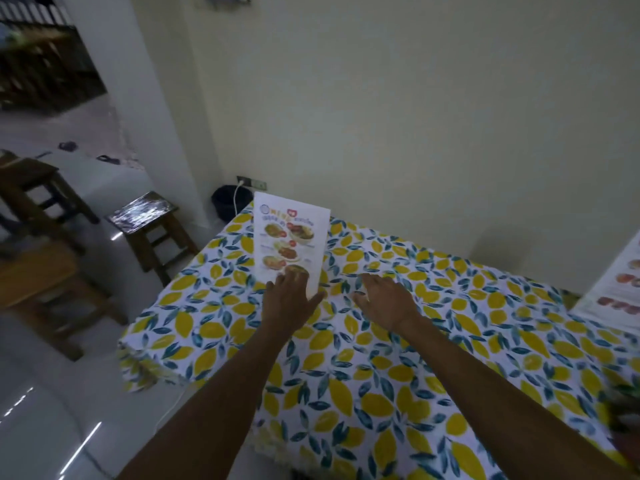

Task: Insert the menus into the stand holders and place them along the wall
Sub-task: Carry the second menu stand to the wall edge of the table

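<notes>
- A white printed menu sheet with food photographs [290,242] is standing upright near the far left corner of the tabletop, which is wearing a white cloth patterned with yellow lemons and blue leaves [381,375]; the cream wall [415,133] is rising just behind it.
- The left hand [289,299] is resting against the menu's lower edge, fingers [291,277] spread and loose, thumb out to the side, gripping nothing.
- The right hand [384,299] is hovering just right of the menu, fingers relaxed and empty.
- Another menu sheet [620,282] is showing at the right edge, well apart from both hands.
</notes>
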`<state>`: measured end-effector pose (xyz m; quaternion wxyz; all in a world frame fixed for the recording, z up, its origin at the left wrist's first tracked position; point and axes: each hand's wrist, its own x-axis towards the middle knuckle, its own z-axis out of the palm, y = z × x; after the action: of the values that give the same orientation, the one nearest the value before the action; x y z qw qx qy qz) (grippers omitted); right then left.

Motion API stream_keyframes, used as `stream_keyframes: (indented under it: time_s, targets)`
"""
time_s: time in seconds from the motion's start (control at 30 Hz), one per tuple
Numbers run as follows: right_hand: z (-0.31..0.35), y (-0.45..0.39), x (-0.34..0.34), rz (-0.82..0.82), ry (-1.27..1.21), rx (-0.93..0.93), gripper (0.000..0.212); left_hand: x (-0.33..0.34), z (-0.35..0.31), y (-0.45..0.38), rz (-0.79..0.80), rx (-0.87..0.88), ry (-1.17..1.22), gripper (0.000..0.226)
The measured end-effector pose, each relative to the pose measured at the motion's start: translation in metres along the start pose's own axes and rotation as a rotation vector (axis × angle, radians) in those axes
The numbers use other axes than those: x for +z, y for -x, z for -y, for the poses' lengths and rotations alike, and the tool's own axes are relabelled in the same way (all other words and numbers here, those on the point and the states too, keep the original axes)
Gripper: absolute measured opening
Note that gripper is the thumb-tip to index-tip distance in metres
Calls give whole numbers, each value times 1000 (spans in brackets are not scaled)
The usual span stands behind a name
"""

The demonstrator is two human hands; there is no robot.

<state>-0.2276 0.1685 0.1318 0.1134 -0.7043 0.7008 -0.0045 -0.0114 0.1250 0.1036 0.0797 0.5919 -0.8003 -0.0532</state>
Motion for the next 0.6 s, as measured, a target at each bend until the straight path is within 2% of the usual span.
stream_keyframes:
  time_s: [0.13,0.23,0.4,0.53,0.6]
  targets:
    - [24,-39,14,33,-63,-15,70,8,45,-18,14,-42,10,75]
    - [41,-73,26,56,-170,53,70,15,81,-44,52,-97,35,77]
    - [61,-125,46,6,-331,189,66,28,139,-86,105,-77,-23,75]
    - [70,-149,59,-30,-450,313,70,26,164,-119,171,-136,32,77]
    - [72,-157,64,-73,-500,339,59,28,174,-134,230,-151,94,81]
